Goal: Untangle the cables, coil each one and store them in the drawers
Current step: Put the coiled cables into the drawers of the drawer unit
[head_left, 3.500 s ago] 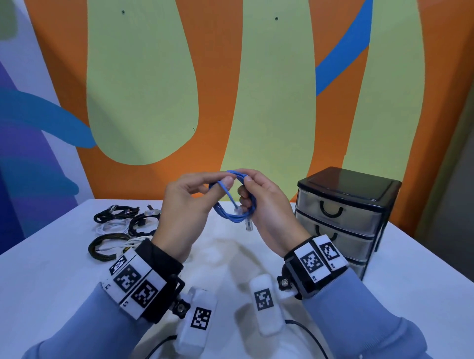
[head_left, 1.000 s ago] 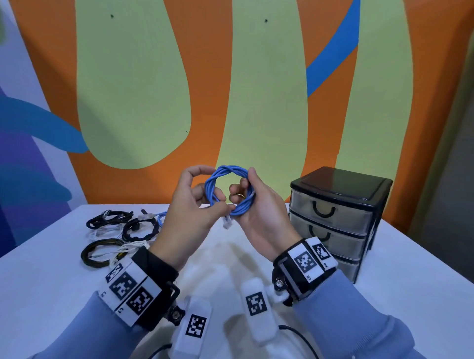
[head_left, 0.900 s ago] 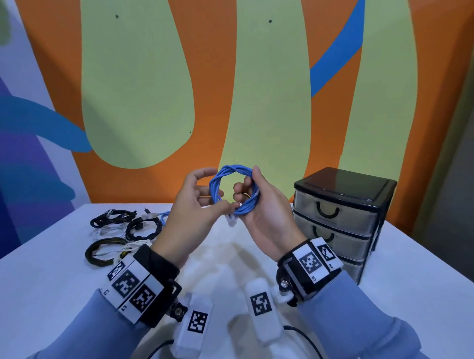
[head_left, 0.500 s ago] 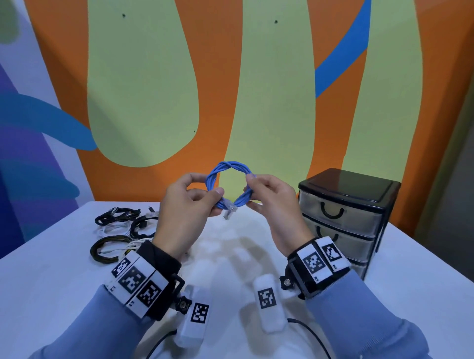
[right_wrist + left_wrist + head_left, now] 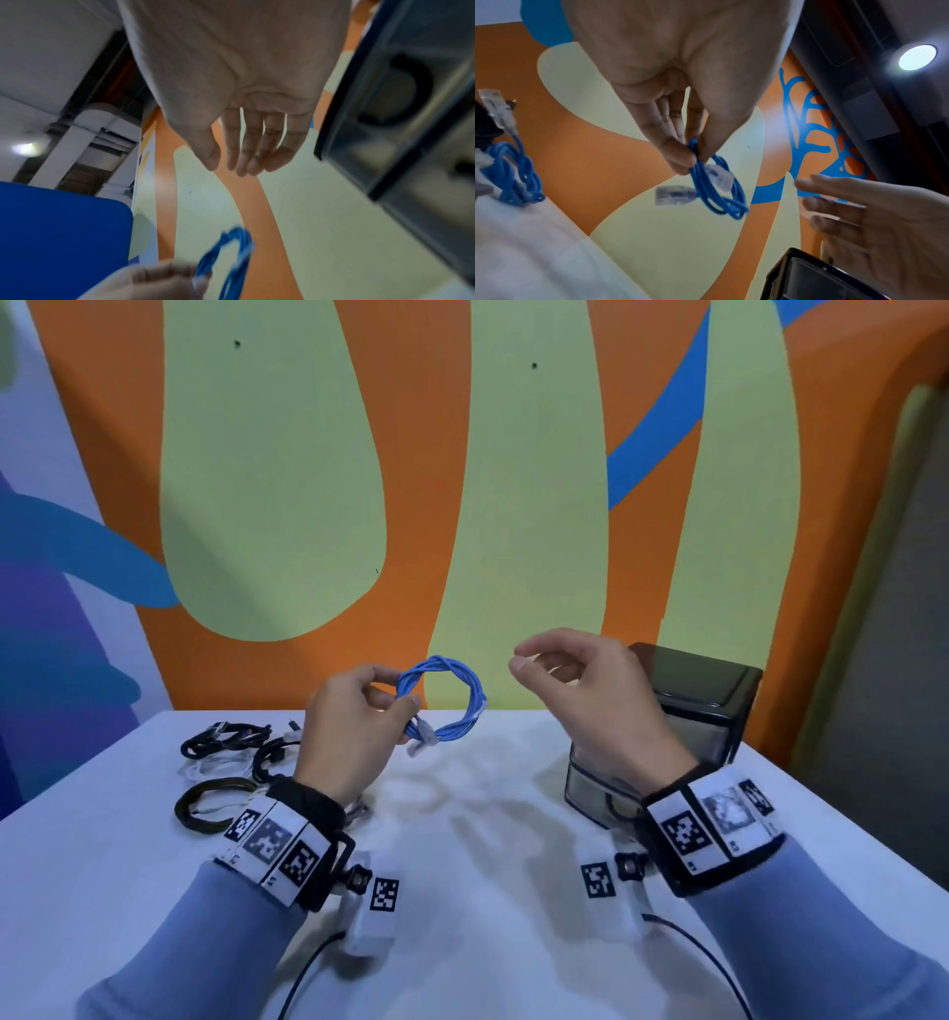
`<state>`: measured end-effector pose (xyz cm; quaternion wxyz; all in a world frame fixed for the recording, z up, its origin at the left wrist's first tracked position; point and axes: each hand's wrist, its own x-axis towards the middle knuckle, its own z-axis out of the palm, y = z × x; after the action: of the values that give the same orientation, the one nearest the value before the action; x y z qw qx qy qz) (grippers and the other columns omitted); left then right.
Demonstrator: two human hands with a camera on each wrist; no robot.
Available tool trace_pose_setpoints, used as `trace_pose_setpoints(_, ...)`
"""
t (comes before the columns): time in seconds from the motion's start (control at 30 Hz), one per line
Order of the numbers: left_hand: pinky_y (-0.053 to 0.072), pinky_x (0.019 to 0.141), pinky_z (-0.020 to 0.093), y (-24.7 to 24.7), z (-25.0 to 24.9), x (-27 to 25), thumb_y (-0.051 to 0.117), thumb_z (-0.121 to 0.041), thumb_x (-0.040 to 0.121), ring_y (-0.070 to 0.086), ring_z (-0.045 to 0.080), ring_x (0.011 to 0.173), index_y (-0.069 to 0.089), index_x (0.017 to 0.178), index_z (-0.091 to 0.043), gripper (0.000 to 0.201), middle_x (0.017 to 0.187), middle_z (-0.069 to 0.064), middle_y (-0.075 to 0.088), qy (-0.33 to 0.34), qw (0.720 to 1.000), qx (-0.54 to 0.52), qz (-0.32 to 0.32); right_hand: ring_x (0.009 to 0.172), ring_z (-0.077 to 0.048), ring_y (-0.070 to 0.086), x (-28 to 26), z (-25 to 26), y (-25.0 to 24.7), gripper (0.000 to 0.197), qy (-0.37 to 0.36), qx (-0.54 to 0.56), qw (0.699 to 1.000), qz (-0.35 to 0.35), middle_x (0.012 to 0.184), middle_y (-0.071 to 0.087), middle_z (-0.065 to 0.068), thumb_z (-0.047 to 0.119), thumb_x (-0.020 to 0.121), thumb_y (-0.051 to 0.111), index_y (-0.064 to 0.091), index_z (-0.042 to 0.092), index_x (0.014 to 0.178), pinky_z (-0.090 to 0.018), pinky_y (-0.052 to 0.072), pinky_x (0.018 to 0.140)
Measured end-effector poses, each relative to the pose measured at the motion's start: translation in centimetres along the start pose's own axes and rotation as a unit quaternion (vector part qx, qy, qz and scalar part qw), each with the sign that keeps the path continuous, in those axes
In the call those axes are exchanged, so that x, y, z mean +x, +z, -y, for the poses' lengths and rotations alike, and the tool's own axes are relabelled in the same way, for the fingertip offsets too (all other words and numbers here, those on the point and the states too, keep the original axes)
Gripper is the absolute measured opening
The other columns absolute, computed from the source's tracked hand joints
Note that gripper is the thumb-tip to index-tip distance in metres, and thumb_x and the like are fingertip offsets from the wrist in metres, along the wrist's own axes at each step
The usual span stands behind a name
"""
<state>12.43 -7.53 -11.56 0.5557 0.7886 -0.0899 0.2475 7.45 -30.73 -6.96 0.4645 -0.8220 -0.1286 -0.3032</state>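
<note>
The left hand (image 5: 354,731) pinches the coiled blue network cable (image 5: 447,698) between thumb and fingertips at the coil's left side, holding it upright in the air above the worktop (image 5: 488,891). A clear plug (image 5: 423,737) of the cable hangs at the coil's lower left, just under the thumb; in the left wrist view a second clear plug (image 5: 672,195) sticks out to the side of the loops. The right hand (image 5: 590,706) hovers to the right of the coil, apart from it, with fingers loosely bent and nothing held — the right wrist view shows its fingers (image 5: 253,146) hanging relaxed and bare.

Just behind and to the right of the right hand stands the dark drawer unit (image 5: 714,706) on the worktop, its drawers closed as far as they show, a black handle (image 5: 411,81) visible on one front. On the far left of the worktop lie other cables: black ones (image 5: 226,739), a white one (image 5: 210,765) and a dark olive coil (image 5: 210,806). The left wrist view also shows another blue cable (image 5: 513,172) lying there, its clear plug pointing up.
</note>
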Motion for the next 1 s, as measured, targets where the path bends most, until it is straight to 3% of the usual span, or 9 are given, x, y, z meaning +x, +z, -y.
trace_pose_setpoints(0.07,0.065,0.082,0.051,0.2,0.5,0.1,0.081,-0.016,0.091,0.078,0.018,0.066,0.074,0.098,-0.021,0.011,0.067,0.0,0.076,-0.026,0.999,0.021,0.043,0.062,-0.008,0.059,0.3,0.7,-2.4,0.011,-0.017,-0.06,0.998,-0.005,0.077,0.073,0.009,0.037,0.093,0.074,0.078,0.028,0.09,-0.028,0.047,0.062)
trace_pose_setpoints(0.13,0.065,0.082,0.051,0.5,0.9,0.2,0.082,-0.013,0.091,0.078,0.022,0.067,0.073,0.098,-0.017,0.012,0.067,0.005,0.077,-0.061,0.993,0.038,0.094,0.069,-0.007,0.063,0.7,0.8,-4.6,0.014,-0.015,-0.147,0.989,-0.003,0.077,0.071,0.012,0.041,0.094,0.071,0.078,0.029,0.088,-0.032,0.051,0.067)
trace_pose_setpoints(0.23,0.067,0.08,0.046,1.3,1.1,0.4,0.083,-0.011,0.09,0.079,0.023,0.067,0.074,0.098,-0.013,0.013,0.07,0.009,0.078,-0.098,0.982,0.075,0.142,0.098,-0.019,0.065,1.1,-0.3,-7.3,0.027,0.021,-0.311,0.95,0.013,0.091,0.069,0.014,0.059,0.091,0.062,0.076,0.036,0.092,-0.046,0.055,0.088)
trace_pose_setpoints(0.33,0.067,0.071,0.036,2.1,0.8,0.6,0.083,-0.01,0.09,0.079,0.02,0.064,0.074,0.097,-0.008,0.012,0.07,0.01,0.078,-0.12,0.967,0.133,0.181,0.127,-0.037,0.047,0.8,-1.1,-8.8,0.039,0.133,-0.418,0.894,0.085,0.119,0.054,-0.004,0.069,0.095,0.049,0.069,0.044,0.117,-0.057,0.045,0.105)
trace_pose_setpoints(0.57,0.067,0.082,0.044,2.8,2.3,2.5,0.078,-0.011,0.082,0.081,0.029,0.081,0.08,0.09,0.002,0.015,0.078,0.014,0.08,-0.154,0.921,0.298,0.196,0.133,-0.036,0.045,0.4,-2.3,-8.9,0.059,0.104,-0.415,0.89,0.158,0.141,0.051,-0.011,0.069,0.102,0.032,0.058,0.038,0.144,-0.054,0.043,0.109)
trace_pose_setpoints(0.67,0.06,0.067,0.031,2.1,2.4,2.6,0.074,-0.013,0.085,0.078,0.027,0.085,0.077,0.088,0.0,0.013,0.082,0.011,0.079,-0.145,0.9,0.373,0.174,0.136,-0.034,0.045,0.8,-2.7,-7.6,0.061,0.083,-0.397,0.898,0.167,0.145,0.051,-0.012,0.066,0.103,0.03,0.054,0.034,0.149,-0.05,0.042,0.111)
trace_pose_setpoints(0.8,0.047,0.053,0.026,1.5,1.4,1.9,0.068,-0.014,0.092,0.069,0.027,0.074,0.064,0.081,-0.006,0.014,0.084,0.009,0.074,-0.122,0.878,0.429,0.174,0.137,-0.032,0.044,1.4,-2.5,-5.5,0.061,0.058,-0.389,0.9,0.189,0.143,0.048,-0.01,0.065,0.105,0.025,0.044,0.036,0.156,-0.047,0.044,0.106)
trace_pose_setpoints(0.9,0.056,0.069,0.033,0.8,0.4,1.1,0.07,-0.022,0.094,0.069,0.028,0.088,0.07,0.107,-0.014,0.015,0.104,0.009,0.075,-0.057,0.863,0.47,0.176,0.139,-0.03,0.043,2.1,-2.1,-4.3,0.057,0.055,-0.372,0.901,0.216,0.148,0.044,-0.007,0.059,0.108,0.022,0.037,0.04,0.159,-0.045,0.043,0.104)
trace_pose_setpoints(1.0,0.058,0.091,0.04,0.1,-0.7,0.0,0.069,-0.028,0.098,0.069,0.029,0.107,0.066,0.134,-0.019,0.038,0.12,0.006,0.075,0.018,0.886,0.435,0.163,0.14,-0.027,0.045,2.9,-2.2,-3.2,0.052,0.057,-0.327,0.915,0.229,0.157,0.042,-0.005,0.047,0.109,0.024,0.035,0.034,0.158,-0.046,0.043,0.108)
